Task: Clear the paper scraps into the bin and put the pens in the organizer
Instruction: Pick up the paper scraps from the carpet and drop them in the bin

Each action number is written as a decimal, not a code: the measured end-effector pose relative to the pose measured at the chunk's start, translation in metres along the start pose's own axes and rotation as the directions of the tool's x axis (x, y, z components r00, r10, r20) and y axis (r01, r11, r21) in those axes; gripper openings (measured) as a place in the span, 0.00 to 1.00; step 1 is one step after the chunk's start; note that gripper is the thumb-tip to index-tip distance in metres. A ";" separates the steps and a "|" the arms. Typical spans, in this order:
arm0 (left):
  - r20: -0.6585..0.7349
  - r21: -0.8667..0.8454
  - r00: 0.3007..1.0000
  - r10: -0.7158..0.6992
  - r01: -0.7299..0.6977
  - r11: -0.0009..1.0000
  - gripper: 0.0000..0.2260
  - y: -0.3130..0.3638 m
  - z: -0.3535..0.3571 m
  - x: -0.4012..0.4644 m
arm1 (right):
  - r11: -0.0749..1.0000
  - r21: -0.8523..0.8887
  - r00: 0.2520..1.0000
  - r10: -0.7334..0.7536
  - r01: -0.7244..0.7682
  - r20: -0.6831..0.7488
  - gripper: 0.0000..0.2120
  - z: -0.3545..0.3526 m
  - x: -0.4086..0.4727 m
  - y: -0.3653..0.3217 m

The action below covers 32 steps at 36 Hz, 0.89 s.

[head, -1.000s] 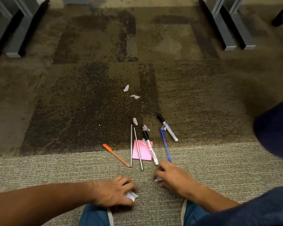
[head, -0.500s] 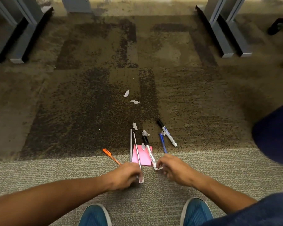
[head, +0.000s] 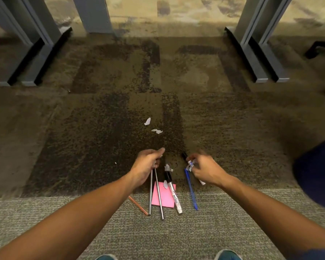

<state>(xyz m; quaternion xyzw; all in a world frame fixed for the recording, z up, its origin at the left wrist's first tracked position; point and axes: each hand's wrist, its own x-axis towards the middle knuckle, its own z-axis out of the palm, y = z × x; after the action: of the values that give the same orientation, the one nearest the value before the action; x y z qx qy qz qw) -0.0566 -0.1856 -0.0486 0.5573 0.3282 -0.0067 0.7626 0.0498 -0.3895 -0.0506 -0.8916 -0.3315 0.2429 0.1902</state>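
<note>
Pens lie on the carpet in front of me: an orange pen, two silver pens, a black-capped white marker and a blue pen. A second marker runs under my right hand. A pink sticky note lies beneath the pens. White paper scraps lie farther out, and others sit among the pens. My left hand is pinched at the tops of the silver pens with white scrap showing. My right hand pinches a crumpled scrap. No bin or organizer is in view.
Grey desk legs stand at the far left and far right, with a grey post between. A black chair base is at the right edge. A dark blue shape fills the right side. My shoes show at the bottom.
Both hands have moved forward from the near carpet edge to the far ends of the pens. The left carried its white scrap along; the right now pinches the scrap beside the marker.
</note>
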 end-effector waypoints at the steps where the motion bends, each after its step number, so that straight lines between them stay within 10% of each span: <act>1: -0.022 -0.002 1.000 -0.005 0.005 1.000 0.09 0.000 -0.001 0.004 | 1.000 -0.021 1.000 -0.001 0.001 0.012 0.19 0.001 0.001 0.002; 6: -0.146 -0.045 0.989 -0.013 0.006 0.999 0.05 0.000 -0.003 0.022 | 0.980 -0.179 0.994 -0.070 0.083 0.079 0.26 0.009 0.008 0.014; 15: -0.173 0.404 0.982 0.077 -0.001 0.915 0.07 -0.010 -0.008 0.047 | 0.788 -0.486 0.921 -0.374 0.377 0.109 0.15 0.025 0.014 0.024; 26: -0.011 0.858 0.991 0.133 -0.059 0.509 0.13 -0.024 -0.012 0.060 | 0.741 -0.556 0.922 -0.359 0.377 0.146 0.10 0.029 0.017 0.020; 32: -0.069 0.807 0.983 0.169 -0.044 0.588 0.05 -0.032 -0.009 0.060 | 0.873 -0.370 0.946 -0.318 0.319 0.066 0.12 0.025 0.012 0.018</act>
<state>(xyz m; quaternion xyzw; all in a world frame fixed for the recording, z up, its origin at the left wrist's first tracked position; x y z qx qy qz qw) -0.0261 -0.1683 -0.1077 0.8582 0.3079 -0.0694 0.4047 0.0525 -0.3900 -0.0839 -0.8442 -0.5142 0.1419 0.0528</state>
